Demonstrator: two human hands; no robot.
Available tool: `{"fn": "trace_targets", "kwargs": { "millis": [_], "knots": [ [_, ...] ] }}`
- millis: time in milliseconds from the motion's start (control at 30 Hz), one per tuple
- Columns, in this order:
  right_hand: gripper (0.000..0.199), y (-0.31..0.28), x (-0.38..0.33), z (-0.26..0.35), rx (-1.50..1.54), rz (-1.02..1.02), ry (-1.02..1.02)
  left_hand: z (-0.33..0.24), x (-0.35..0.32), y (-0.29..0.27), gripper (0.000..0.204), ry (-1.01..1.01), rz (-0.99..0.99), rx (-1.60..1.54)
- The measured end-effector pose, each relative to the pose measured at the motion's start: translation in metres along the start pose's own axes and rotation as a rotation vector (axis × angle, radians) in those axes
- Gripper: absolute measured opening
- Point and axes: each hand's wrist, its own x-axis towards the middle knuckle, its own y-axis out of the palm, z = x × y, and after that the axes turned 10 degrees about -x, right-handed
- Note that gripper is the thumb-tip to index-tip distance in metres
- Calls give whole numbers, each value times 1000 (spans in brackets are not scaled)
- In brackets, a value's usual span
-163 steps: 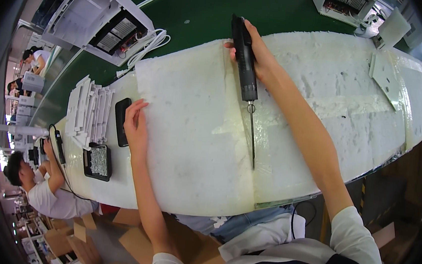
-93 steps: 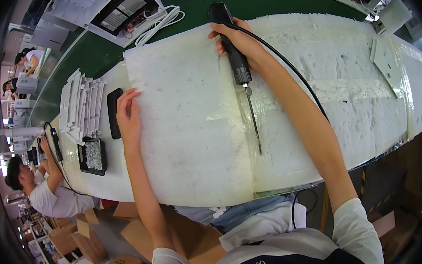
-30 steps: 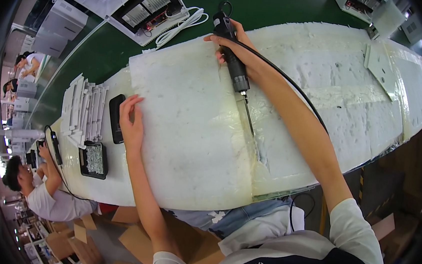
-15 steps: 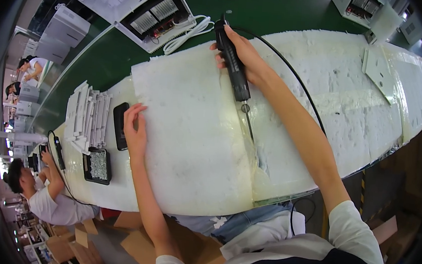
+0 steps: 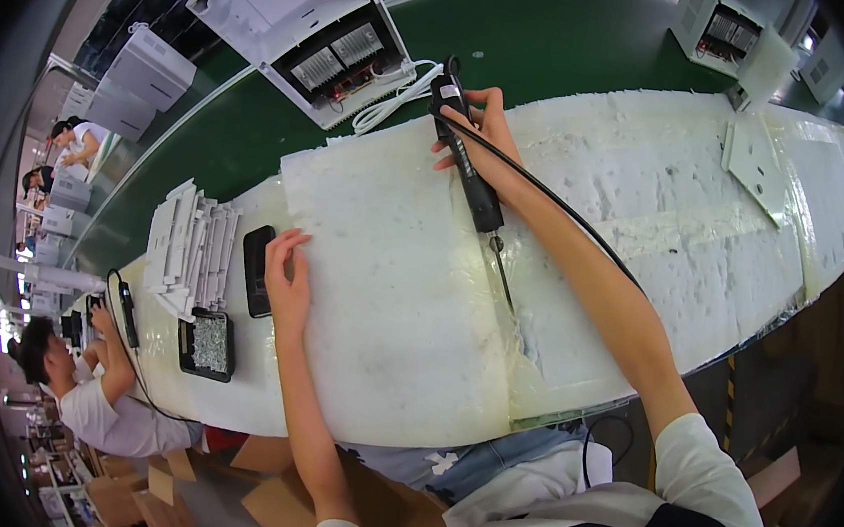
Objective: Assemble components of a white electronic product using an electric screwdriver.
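Observation:
A black electric screwdriver (image 5: pixel 469 172) is gripped in my right hand (image 5: pixel 493 144), above the padded white work surface (image 5: pixel 389 301). Its long thin bit slants down and toward me. The black cord (image 5: pixel 558 200) leaves the tool's upper end and crosses my right wrist and forearm. My left hand (image 5: pixel 287 277) rests on the padding with loosely bent, parted fingers and holds nothing. Just left of it lies a black phone (image 5: pixel 257 271). Beyond that are a stack of white plastic strips (image 5: pixel 187 248) and a black tray (image 5: pixel 222 374) of small metal screws.
A white appliance (image 5: pixel 293 21) with an exposed inside stands on the green conveyor (image 5: pixel 523 31), its white cable (image 5: pixel 385 110) coiled beside it. A similar unit (image 5: pixel 713 33) is far right, near a flat white panel (image 5: pixel 751 172). A co-worker (image 5: pixel 98 406) sits at left.
My right hand has shifted its hold on the screwdriver, and the cord now runs across my wrist rather than beyond it. The whole view has moved slightly. My left hand stays beside the phone.

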Motion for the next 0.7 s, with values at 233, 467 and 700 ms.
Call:
{"fn": "trace_targets", "kwargs": {
  "millis": [233, 467, 700],
  "knots": [
    [36, -3, -1, 1, -169, -44, -67, -8, 1, 2, 20, -33, -18, -25],
    [34, -6, 3, -6, 20, -56, -3, -8, 1, 4, 20, -68, -15, -30],
    [75, -6, 3, -8, -25, 4, 188, 2, 0, -2, 23, -38, 12, 17]
  ]
}}
